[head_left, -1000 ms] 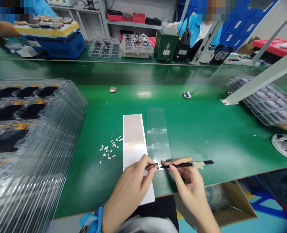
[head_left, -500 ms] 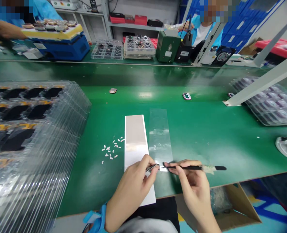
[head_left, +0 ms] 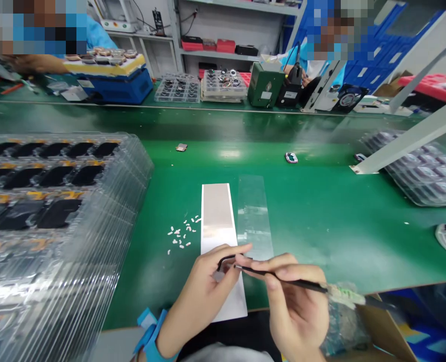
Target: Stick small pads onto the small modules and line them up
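My left hand (head_left: 209, 284) is closed around a small part with a dark, curved rim (head_left: 223, 262), mostly hidden by the fingers. Pinched in my right hand (head_left: 298, 306) are slim black tweezers (head_left: 309, 286), wrapped with tape near the back end. Their tip points left and meets the part at my left fingertips. Under my left hand lies a long white sheet (head_left: 217, 206) with a grey-beige upper area. Right of it is a clear plastic strip (head_left: 253, 211). Small white pieces (head_left: 177, 234) lie scattered left of the sheet.
Stacked clear trays (head_left: 132, 166) of black screens stand at left. A small watch-like part (head_left: 291, 158) and a metal piece (head_left: 181, 147) lie farther back. A slanted white post (head_left: 404, 133) and more trays (head_left: 430, 166) are at right. Two co-workers sit across the bench.
My left hand has turned, bringing the dark-rimmed part more into view. The tweezers have moved up and left from the strip's near end to that part, and now tilt down to the right.
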A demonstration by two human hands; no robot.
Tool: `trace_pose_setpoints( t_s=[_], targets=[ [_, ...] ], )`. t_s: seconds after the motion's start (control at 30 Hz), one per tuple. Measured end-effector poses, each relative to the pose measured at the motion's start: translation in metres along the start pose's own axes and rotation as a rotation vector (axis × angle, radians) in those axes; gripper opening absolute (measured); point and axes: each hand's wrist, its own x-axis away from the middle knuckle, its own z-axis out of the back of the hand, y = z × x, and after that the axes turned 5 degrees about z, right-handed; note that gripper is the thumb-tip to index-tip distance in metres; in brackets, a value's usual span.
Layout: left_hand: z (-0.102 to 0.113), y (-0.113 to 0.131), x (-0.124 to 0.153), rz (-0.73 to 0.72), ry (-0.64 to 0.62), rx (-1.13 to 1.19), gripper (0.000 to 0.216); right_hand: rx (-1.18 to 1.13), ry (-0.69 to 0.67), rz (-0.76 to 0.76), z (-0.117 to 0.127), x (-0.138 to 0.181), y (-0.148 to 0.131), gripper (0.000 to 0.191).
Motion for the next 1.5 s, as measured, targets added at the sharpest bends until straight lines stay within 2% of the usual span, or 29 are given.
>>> trace_pose_setpoints(
  t_s=[0.17,0.37,0.53,0.7,0.93,1.5],
  targets=[
    [0.001,-0.002,0.0,-0.006,-0.051,-0.029,0.031,-0.029,-0.011,-0.062,-0.001,-0.003,0.008,0.024],
    [0.0,-0.002,-0.003,-0.037,-0.001,-0.071,0.022,-0.054,0.066,-0.126,-0.003,-0.005,0.007,0.015],
    [0.0,-0.002,0.0,-0.136,0.042,-0.115,0.029,-0.071,0.106,-0.132,-0.004,-0.007,0.007,0.013],
    [0.0,-0.006,0.001,-0.162,0.037,-0.222,0.038,-0.116,0.104,-0.07,-0.005,-0.007,0.006,0.018],
    [-0.002,-0.006,0.0,-0.156,0.034,-0.304,0.053,-0.02,0.077,0.051,-0.011,-0.005,0.007,0.023],
    [0.0,-0.007,0.007,-0.149,0.022,-0.254,0.052,0.084,0.087,0.101,-0.014,0.001,0.018,0.025]
  ],
)
